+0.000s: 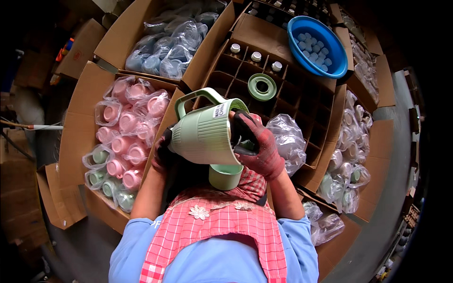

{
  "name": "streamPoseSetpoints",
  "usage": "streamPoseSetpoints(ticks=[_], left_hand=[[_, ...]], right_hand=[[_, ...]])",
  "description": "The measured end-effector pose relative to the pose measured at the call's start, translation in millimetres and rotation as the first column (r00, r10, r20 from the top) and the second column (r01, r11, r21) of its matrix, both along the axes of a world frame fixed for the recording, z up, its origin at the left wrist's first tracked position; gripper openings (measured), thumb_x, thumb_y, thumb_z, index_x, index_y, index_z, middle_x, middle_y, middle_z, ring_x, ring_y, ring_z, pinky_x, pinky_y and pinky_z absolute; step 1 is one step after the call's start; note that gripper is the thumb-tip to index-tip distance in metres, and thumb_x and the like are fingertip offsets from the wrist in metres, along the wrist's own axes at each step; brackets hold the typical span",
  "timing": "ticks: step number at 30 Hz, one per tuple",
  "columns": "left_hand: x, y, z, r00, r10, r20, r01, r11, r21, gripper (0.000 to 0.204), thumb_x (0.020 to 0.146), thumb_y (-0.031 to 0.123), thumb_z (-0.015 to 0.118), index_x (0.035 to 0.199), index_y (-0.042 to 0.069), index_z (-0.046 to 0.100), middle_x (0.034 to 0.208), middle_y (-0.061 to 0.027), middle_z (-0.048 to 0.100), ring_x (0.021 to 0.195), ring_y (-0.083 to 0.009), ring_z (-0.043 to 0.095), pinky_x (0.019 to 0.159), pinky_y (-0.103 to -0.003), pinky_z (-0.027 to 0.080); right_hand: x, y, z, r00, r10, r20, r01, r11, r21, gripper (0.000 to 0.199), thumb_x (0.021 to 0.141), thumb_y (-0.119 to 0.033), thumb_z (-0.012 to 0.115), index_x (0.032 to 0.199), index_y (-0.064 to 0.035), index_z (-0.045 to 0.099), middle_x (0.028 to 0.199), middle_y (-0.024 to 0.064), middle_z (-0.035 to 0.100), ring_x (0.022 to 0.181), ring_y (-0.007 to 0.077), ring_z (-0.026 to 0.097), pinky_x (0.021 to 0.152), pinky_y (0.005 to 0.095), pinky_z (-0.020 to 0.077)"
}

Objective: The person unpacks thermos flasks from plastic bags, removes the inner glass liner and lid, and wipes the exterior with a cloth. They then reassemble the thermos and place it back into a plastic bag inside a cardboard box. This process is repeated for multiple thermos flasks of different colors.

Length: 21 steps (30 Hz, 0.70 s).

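Both gloved hands grip a pale green jug (205, 134) at centre: the left hand (163, 153) at nine o'clock, the right hand (257, 146) at three o'clock. A green cup (225, 176) sits just below.

Ribbed green jug (204, 137) (tilted), handle up

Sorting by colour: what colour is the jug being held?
Pale green jug, clearest in the head view.

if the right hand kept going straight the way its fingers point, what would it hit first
The right hand in its red and black glove already grips the mouth of the green jug, fingers pointing left and up. Straight on it meets the jug's rim and inside wall first; how deep is hard to tell.
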<state>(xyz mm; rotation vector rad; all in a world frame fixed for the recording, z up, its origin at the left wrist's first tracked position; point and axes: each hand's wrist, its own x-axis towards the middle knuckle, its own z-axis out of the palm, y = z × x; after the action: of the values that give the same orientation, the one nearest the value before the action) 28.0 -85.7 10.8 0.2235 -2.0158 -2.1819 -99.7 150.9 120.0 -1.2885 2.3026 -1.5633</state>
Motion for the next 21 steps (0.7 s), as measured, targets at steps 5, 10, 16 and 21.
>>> streamPoseSetpoints(ticks=[5,10,16,21], left_hand=[[22,-14,-41,0.984,0.131,-0.117,-0.175,0.797,-0.578,0.057,0.09,0.038,0.047,0.136,0.006,0.034,0.131,-0.0096,0.046,0.121,-0.0224,0.043,0.101,-0.038,0.034],[30,-15,-60,0.983,0.176,-0.06,-0.153,0.949,0.276,0.063,0.088,0.041,0.049,0.138,0.007,0.031,0.133,-0.01,0.044,0.122,-0.0243,0.042,0.102,-0.04,0.033],[31,-21,-59,0.992,0.122,-0.037,-0.093,0.894,0.439,0.066,0.087,0.044,0.049,0.138,0.007,0.03,0.134,-0.0102,0.043,0.123,-0.0252,0.041,0.103,-0.041,0.033],[29,-23,-57,0.995,0.087,-0.046,-0.055,0.88,0.471,0.068,0.087,0.047,0.049,0.138,0.007,0.03,0.135,-0.0104,0.043,0.124,-0.0259,0.041,0.103,-0.042,0.032]], right_hand=[[-1,11,-22,0.801,-0.086,0.592,0.289,0.922,-0.258,0.046,0.073,-0.005,0.07,0.117,-0.0023,0.054,0.107,0.0076,0.062,0.096,0.0161,0.06,0.081,0.0266,0.0479],[9,10,-20,0.622,-0.075,0.78,0.413,0.877,-0.245,0.044,0.074,-0.002,0.068,0.116,-0.0015,0.054,0.112,0.0059,0.057,0.099,0.0137,0.055,0.083,0.0269,0.0469],[7,1,-2,0.98,-0.193,-0.056,0.197,0.978,0.075,0.049,0.063,-0.016,0.077,0.109,-0.0071,0.059,0.109,0.0145,0.057,0.093,0.0301,0.056,0.079,0.0366,0.0472],[1,-7,-25,0.983,-0.147,0.105,0.148,0.989,0.006,0.047,0.063,-0.023,0.078,0.107,-0.0124,0.064,0.102,0.0119,0.061,0.092,0.0304,0.058,0.079,0.0359,0.048]])
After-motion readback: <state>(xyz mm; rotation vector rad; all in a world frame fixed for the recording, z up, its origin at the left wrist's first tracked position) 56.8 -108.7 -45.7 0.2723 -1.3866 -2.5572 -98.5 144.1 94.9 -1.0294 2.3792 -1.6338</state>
